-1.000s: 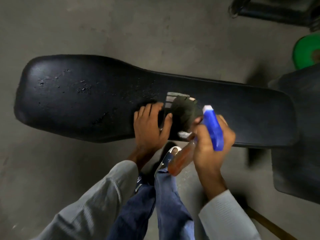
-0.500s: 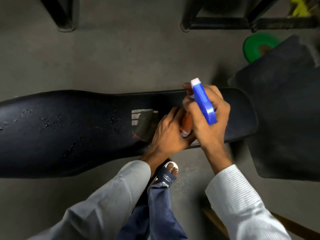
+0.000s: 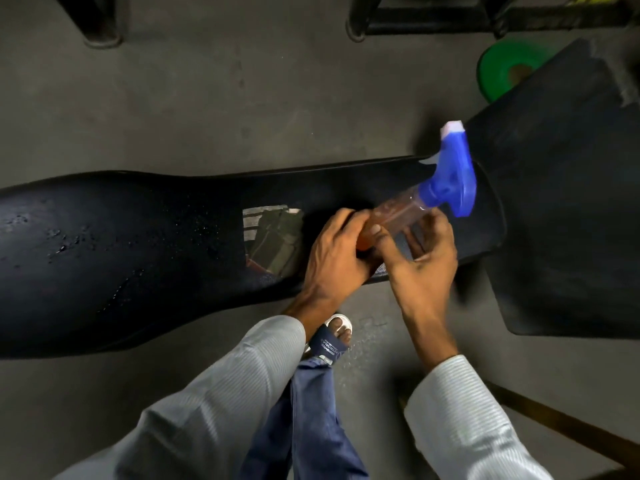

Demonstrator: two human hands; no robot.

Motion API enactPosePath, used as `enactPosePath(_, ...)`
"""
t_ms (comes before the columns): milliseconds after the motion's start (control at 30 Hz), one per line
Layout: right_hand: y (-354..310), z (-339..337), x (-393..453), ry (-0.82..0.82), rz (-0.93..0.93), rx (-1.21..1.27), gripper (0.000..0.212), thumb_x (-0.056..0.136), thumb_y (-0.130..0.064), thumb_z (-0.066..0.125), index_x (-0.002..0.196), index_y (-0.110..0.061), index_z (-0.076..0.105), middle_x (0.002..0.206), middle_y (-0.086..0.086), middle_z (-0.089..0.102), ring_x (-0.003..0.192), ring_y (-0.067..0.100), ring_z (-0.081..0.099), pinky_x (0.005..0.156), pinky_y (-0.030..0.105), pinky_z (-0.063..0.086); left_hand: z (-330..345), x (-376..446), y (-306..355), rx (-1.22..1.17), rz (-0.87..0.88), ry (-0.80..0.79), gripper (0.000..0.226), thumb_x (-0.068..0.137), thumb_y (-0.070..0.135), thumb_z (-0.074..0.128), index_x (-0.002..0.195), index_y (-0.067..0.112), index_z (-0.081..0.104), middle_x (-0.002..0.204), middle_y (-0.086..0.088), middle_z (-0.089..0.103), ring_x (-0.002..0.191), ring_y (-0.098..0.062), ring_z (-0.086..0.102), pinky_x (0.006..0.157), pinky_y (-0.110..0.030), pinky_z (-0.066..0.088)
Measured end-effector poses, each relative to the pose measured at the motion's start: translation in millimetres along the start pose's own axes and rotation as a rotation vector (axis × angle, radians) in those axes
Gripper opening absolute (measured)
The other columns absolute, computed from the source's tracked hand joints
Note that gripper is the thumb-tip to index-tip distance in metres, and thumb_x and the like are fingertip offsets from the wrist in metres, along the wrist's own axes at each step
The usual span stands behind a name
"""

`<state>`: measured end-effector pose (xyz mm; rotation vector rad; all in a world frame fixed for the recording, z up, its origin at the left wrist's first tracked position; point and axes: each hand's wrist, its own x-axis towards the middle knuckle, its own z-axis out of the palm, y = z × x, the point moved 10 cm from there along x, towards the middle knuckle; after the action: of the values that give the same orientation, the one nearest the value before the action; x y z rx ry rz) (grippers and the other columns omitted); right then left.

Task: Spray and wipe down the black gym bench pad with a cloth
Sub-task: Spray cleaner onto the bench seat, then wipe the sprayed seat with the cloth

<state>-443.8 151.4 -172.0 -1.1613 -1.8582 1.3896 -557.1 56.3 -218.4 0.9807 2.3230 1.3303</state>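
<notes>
The long black bench pad (image 3: pixel 138 237) runs across the view, with water droplets on its left half. A dark cloth with a striped edge (image 3: pixel 273 237) lies flat on the pad's middle, and no hand touches it. My left hand (image 3: pixel 332 254) is closed around the lower end of the spray bottle (image 3: pixel 401 213), which holds orange liquid. Its blue trigger head (image 3: pixel 453 174) points up and to the right above the pad's right end. My right hand (image 3: pixel 422 261) is beside the bottle with fingers spread and the thumb resting on it.
A second black pad (image 3: pixel 571 220) adjoins the bench on the right. A green weight plate (image 3: pixel 498 71) lies behind it, and black metal frames (image 3: pixel 433 22) stand at the top. My sandalled foot (image 3: pixel 332 337) is on the concrete floor below the bench.
The bottle has passed from my right hand's grip to my left hand. My right hand has loosened and spread its fingers. The cloth lies uncovered on the pad.
</notes>
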Motion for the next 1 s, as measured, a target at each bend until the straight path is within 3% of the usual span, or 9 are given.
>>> enactPosePath(200, 45.6, 9.0, -6.9, 0.029, 0.22, 0.176, 0.058, 0.089, 0.009, 0.074, 0.143, -0.007, 0.062, 0.139, 0.004, 0.07, 0.131, 0.01, 0.067, 0.099, 0.014, 0.054, 9.8, -3.7, -17.3, 0.014, -0.069, -0.062, 0.059, 0.086, 0.036, 0.064, 0.14, 0.012, 0.064, 0.127, -0.008, 0.062, 0.106, -0.029, 0.069, 0.09, -0.048, 0.06)
enactPosePath(333, 92.1, 11.4, -16.3, 0.164, 0.456, 0.312, 0.042, 0.092, 0.011, 0.065, 0.133, 0.0, 0.067, 0.128, 0.017, 0.075, 0.12, 0.03, 0.072, 0.108, 0.046, 0.058, 9.3, -10.3, -29.6, 0.084, -0.08, -0.081, 0.058, 0.089, 0.024, 0.08, 0.144, 0.014, 0.061, 0.13, -0.01, 0.063, 0.115, -0.03, 0.067, 0.097, -0.05, 0.059)
enactPosePath(400, 112.0, 13.7, -28.7, 0.232, 0.588, 0.306, 0.025, 0.098, 0.008, 0.061, 0.119, -0.003, 0.071, 0.111, 0.013, 0.076, 0.102, 0.025, 0.073, 0.097, 0.051, 0.062, 3.3, -15.3, -30.4, 0.12, -0.064, -0.076, 0.058, 0.091, 0.025, 0.079, 0.144, 0.012, 0.06, 0.132, -0.012, 0.064, 0.12, -0.032, 0.065, 0.1, -0.049, 0.058)
enactPosePath(500, 125.0, 29.2, -51.4, 0.162, 0.653, 0.168, 0.016, 0.105, -0.006, 0.058, 0.11, -0.003, 0.073, 0.108, 0.018, 0.077, 0.088, 0.02, 0.071, 0.076, 0.042, 0.062, -16.2, -27.8, -30.8, 0.214, -0.017, 0.01, 0.051, 0.09, 0.021, 0.072, 0.138, 0.009, 0.064, 0.125, -0.014, 0.066, 0.113, -0.033, 0.065, 0.097, -0.049, 0.057)
enactPosePath(567, 117.1, 46.7, -60.4, 0.083, 0.557, 0.085, 0.013, 0.1, -0.012, 0.064, 0.097, -0.013, 0.076, 0.1, 0.015, 0.08, 0.091, 0.029, 0.076, 0.087, 0.053, 0.065, -33.0, -41.0, -40.0, 0.283, -0.007, 0.109, 0.046, 0.087, 0.016, 0.073, 0.132, 0.009, 0.068, 0.122, -0.013, 0.068, 0.112, -0.031, 0.063, 0.098, -0.046, 0.053)
enactPosePath(633, 94.1, 69.8, -62.7, -0.027, 0.361, -0.05, 0.013, 0.093, -0.015, 0.067, 0.094, -0.024, 0.076, 0.094, 0.001, 0.08, 0.094, 0.022, 0.077, 0.091, 0.054, 0.063, -53.7, -52.6, -57.6, 0.338, -0.048, 0.191, 0.038, 0.09, 0.018, 0.069, 0.128, 0.012, 0.07, 0.124, -0.011, 0.068, 0.114, -0.028, 0.06, 0.099, -0.044, 0.048)
enactPosePath(767, 31.1, 134.0, -69.2, -0.279, -0.202, -0.357, 0.024, 0.098, -0.019, 0.058, 0.117, -0.024, 0.072, 0.118, -0.002, 0.073, 0.113, 0.017, 0.067, 0.098, 0.043, 0.058, -91.0, -71.0, -98.6, 0.459, -0.151, 0.243, 0.04, 0.098, 0.037, 0.054, 0.125, 0.013, 0.07, 0.128, -0.013, 0.067, 0.113, -0.027, 0.055, 0.095, -0.042, 0.039)
enactPosePath(867, 25.7, 186.1, -68.7, -0.447, -0.453, -0.559, 0.041, 0.105, -0.022, 0.056, 0.145, -0.017, 0.063, 0.154, 0.007, 0.061, 0.148, 0.025, 0.049, 0.127, 0.042, 0.036, -122.0, -97.9, -121.7, 0.532, -0.231, 0.305, 0.039, 0.094, 0.033, 0.061, 0.129, 0.015, 0.065, 0.138, -0.012, 0.063, 0.123, -0.031, 0.057, 0.103, -0.043, 0.038)
enactPosePath(1000, 49.4, 218.9, -62.4, -0.518, -0.517, -0.83, 0.062, 0.11, -0.034, 0.046, 0.166, -0.01, 0.036, 0.176, 0.014, 0.029, 0.166, 0.032, 0.019, 0.136, 0.05, 0.009, -159.0, -140.0, -138.6, 0.588, -0.264, 0.333, 0.057, 0.087, 0.022, 0.069, 0.141, 0.011, 0.058, 0.152, -0.016, 0.054, 0.137, -0.035, 0.05, 0.115, -0.05, 0.038)
